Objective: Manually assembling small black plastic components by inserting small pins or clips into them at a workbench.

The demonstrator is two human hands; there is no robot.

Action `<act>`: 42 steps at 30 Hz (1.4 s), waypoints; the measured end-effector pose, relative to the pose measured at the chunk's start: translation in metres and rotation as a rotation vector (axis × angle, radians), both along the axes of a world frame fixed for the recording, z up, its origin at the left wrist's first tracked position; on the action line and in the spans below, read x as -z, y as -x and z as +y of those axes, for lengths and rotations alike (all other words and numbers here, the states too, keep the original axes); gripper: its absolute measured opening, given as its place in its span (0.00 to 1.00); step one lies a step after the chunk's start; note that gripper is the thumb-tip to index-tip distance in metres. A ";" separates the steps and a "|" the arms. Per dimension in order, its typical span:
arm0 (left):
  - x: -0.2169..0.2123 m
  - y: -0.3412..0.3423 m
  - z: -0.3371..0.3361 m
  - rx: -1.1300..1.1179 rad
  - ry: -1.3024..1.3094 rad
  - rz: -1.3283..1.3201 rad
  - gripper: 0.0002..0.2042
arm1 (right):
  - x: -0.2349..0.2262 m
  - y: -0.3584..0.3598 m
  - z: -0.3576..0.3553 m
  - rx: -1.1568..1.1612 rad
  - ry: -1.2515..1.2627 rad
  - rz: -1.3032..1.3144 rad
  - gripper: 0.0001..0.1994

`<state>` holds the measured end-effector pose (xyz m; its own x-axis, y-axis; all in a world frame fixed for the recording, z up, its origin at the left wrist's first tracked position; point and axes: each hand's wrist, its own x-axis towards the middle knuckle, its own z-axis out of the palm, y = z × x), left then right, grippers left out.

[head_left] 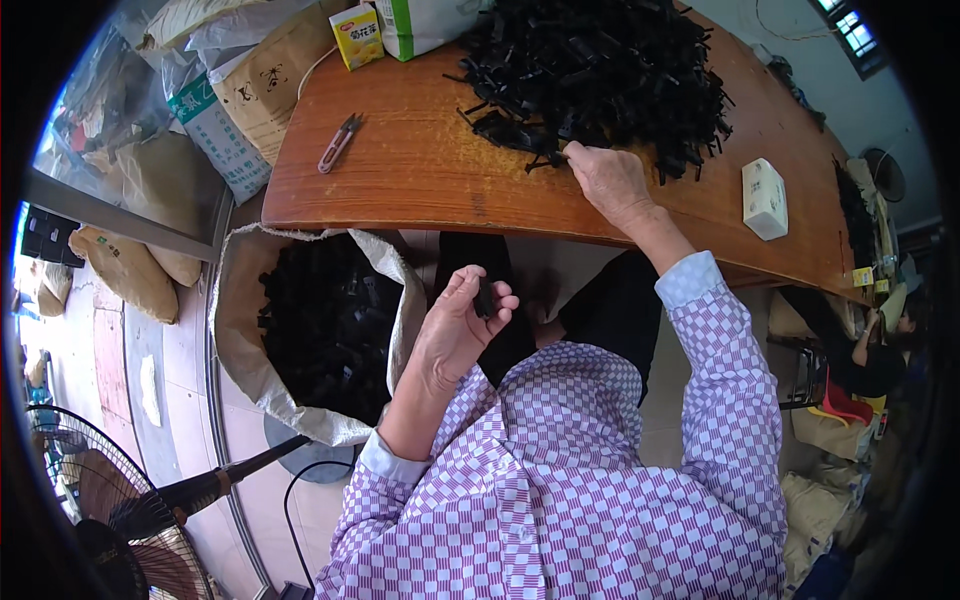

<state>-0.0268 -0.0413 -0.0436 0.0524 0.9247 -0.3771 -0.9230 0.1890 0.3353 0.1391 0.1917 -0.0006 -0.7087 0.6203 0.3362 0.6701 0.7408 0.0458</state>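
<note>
A large heap of small black plastic parts (600,75) covers the far middle of the wooden table (400,150). At the heap's near edge, my right hand (608,182) is closed, its thumb and finger pinching at one of the black parts. My left hand (462,318) is raised in front of my lap, fingers curled round a small black plastic part (486,298). Just left of it stands an open white woven sack (402,330) filled with more black parts (325,320). What exactly the right fingertips grip is too small to make out fully.
Thread snips (340,143) lie on the table's left side; a white box (764,199) sits at the right. A yellow carton (357,37) stands at the back edge. A floor fan (130,520) is at the lower left, and another person (880,355) sits far right.
</note>
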 end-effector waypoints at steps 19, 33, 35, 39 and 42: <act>-0.047 -0.037 0.057 -0.008 -0.199 0.506 0.20 | -0.005 -0.018 -0.092 -0.085 0.666 0.787 0.05; -0.028 -0.055 0.043 -0.049 -0.209 0.437 0.19 | 0.023 -0.034 -0.161 -0.079 0.857 0.999 0.05; -0.032 -0.054 0.039 -0.023 -0.195 0.543 0.20 | 0.019 -0.037 -0.163 -0.034 0.920 1.018 0.07; -0.034 -0.054 0.038 -0.024 -0.192 0.690 0.20 | 0.001 -0.034 -0.162 -0.017 0.997 1.046 0.19; -0.037 -0.055 0.036 -0.033 -0.162 0.780 0.20 | -0.004 -0.026 -0.159 0.037 1.226 1.115 0.19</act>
